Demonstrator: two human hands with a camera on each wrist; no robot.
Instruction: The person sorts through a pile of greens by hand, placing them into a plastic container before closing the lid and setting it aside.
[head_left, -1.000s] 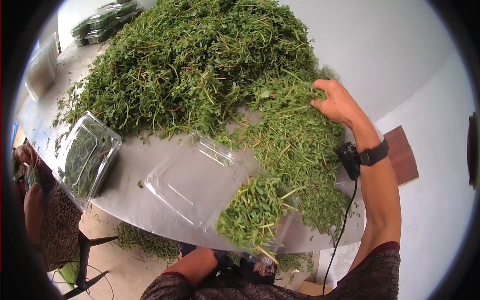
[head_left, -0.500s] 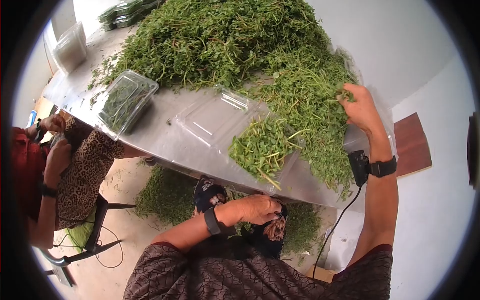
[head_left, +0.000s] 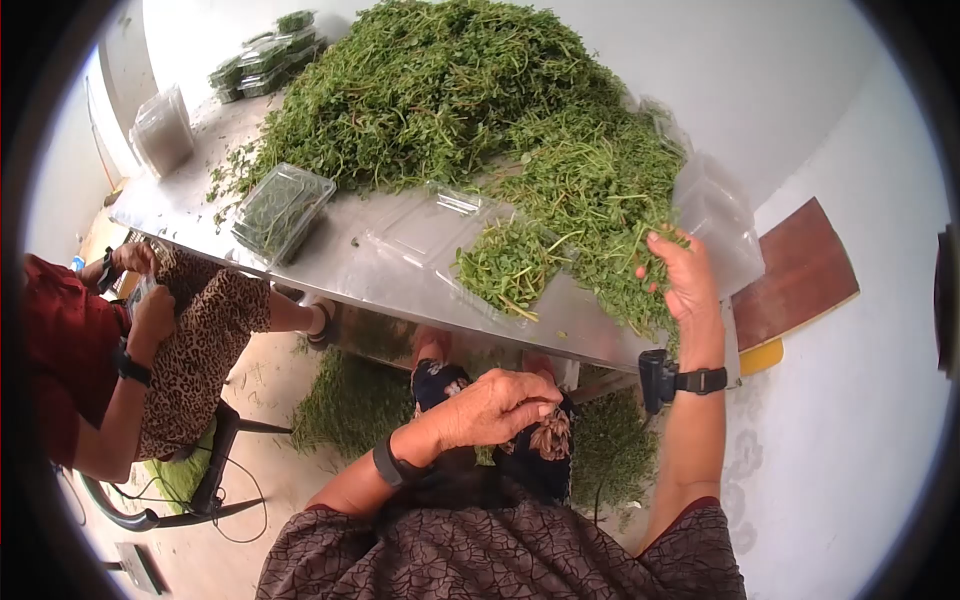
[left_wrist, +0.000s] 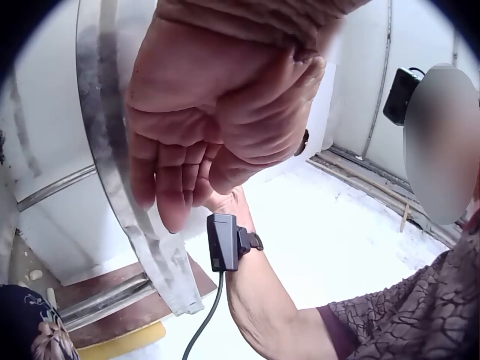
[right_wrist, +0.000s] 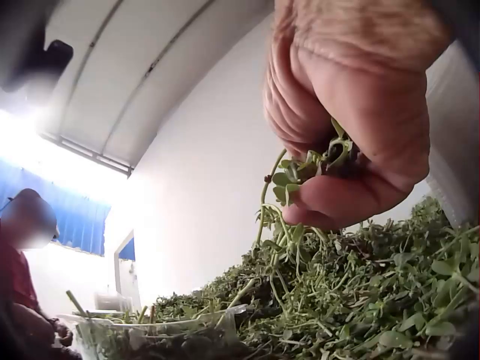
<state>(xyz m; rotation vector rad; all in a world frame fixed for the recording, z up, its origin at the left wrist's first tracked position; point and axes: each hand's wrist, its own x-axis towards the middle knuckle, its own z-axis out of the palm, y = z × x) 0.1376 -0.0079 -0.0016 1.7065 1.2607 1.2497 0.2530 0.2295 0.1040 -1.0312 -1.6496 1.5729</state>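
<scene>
My right hand (head_left: 688,278) curls its fingers round a few green sprigs with small rounded leaves (right_wrist: 289,180), at the near right side of a big heap of the same greens (head_left: 440,100). Some stems trail from the fingers toward the heap. My left hand (head_left: 495,408) hovers over the lap, in front of the table edge; its fingers bend loosely and the palm holds nothing. Between the hands, on the table, lies an opened clear clamshell box: its lid (head_left: 415,240) is flat, and its base is heaped with greens (head_left: 508,268).
A filled, closed clamshell (head_left: 284,214) sits left on the metal table (head_left: 345,270). Filled boxes (head_left: 265,65) stack behind it. Clear empty containers stand left (head_left: 162,132) and right (head_left: 722,225). Another person (head_left: 75,350) sits left. Greens (head_left: 350,400) lie under the table.
The head view has shifted back, showing more floor and lap. My right hand has come nearer along the heap's right side, with sprigs in it. The left hand has come fully into view above the lap.
</scene>
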